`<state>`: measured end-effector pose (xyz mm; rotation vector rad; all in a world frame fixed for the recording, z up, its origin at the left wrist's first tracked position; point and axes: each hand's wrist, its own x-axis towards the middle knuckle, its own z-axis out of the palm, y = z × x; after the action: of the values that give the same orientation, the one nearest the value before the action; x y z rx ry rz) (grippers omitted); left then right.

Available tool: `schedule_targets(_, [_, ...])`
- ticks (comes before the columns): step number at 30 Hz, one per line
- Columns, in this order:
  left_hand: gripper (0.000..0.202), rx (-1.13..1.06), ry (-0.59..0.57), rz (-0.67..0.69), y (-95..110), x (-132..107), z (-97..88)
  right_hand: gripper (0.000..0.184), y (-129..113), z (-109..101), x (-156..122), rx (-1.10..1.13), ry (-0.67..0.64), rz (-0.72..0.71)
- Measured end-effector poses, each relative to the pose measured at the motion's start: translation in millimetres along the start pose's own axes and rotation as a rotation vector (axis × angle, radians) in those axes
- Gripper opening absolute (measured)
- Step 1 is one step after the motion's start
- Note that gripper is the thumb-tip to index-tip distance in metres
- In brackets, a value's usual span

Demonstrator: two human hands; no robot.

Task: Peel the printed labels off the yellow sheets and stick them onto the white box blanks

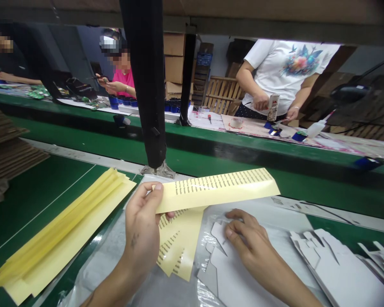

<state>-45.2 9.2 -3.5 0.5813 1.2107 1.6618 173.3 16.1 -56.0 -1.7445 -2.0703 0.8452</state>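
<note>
The left hand [141, 232] pinches one end of a long yellow label strip [217, 189] between thumb and fingers, holding it raised and slanting up to the right above the surface, its printed rows of small labels facing up. The right hand [245, 236] lies flat with its fingers loosely spread and pressing on a stack of white die-cut cards [224, 264], gripping nothing. To do this well, I judge the strip should stay taut and level so a label can be taken cleanly from its edge, while the right hand keeps the top card steady and square so it does not slide on the clear plastic sheet [115, 256] beneath. Below the raised strip lie more label strips [177, 243], partly used, and to the left a fanned pile of bare yellow backing strips [64, 232] rests on the green surface [35, 196]. More white cards [339, 264] spread out at the near right. A black post [145, 85] rises at the far edge of the surface, and brown cardboard [6, 145] is stacked at the far left. Beyond a green belt, a person in a white printed shirt [284, 72] handles a small item, and a person in pink [124, 81] works further left, with cardboard boxes [174, 59] behind.
</note>
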Motion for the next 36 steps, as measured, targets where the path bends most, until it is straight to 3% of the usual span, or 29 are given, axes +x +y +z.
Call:
schedule_targets(18, [0.019,0.009,-0.02,0.014,-0.1,0.4,-1.2,0.035,0.0,2.0,-0.1,-0.037,0.05,-0.004])
schedule_targets(36, [0.022,0.004,-0.032,0.012,1.1,1.1,-0.5,0.032,5.4,-4.3,-2.1,0.106,0.061,0.009])
